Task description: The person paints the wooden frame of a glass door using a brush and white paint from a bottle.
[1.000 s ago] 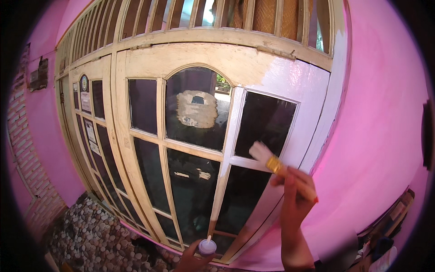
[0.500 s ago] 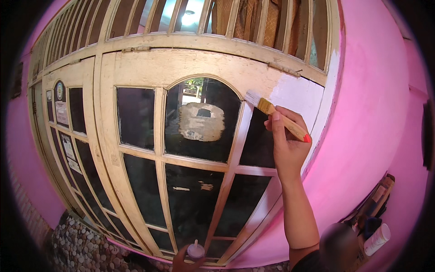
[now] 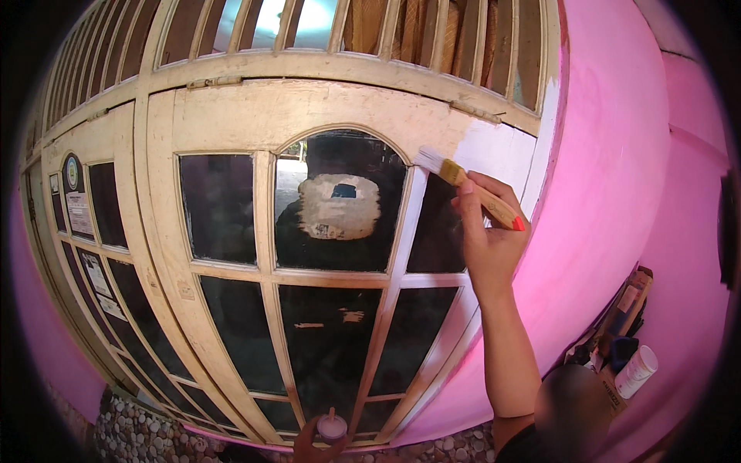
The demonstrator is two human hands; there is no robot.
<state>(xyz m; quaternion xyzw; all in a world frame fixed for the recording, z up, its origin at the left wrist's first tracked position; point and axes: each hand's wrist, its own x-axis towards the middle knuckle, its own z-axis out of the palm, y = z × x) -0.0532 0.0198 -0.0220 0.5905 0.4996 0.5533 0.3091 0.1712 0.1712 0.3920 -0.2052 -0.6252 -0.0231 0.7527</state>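
Observation:
A paintbrush with a wooden handle and red tip is pinched in the fingers of my right hand. Its white-coated bristles touch the frame beside the arched pane's upper right corner. Around them, the cream wooden window frame bears fresh white paint on its upper right corner and on the slanted bar below. Low in the view, my left hand is wrapped round a small cup of pale paint, with a short stick standing in it. Part of that hand is cut off by the lower edge.
Dark glass panes fill the frame; one carries a torn paper remnant. Slatted bars run above. A pink wall stands at right, with a white container and a box near its foot. Pebbled ground lies below.
The view has shifted slightly, so the frame sits a little further left. The brush stays at nearly the same spot by the arch's corner, and both hands keep their holds.

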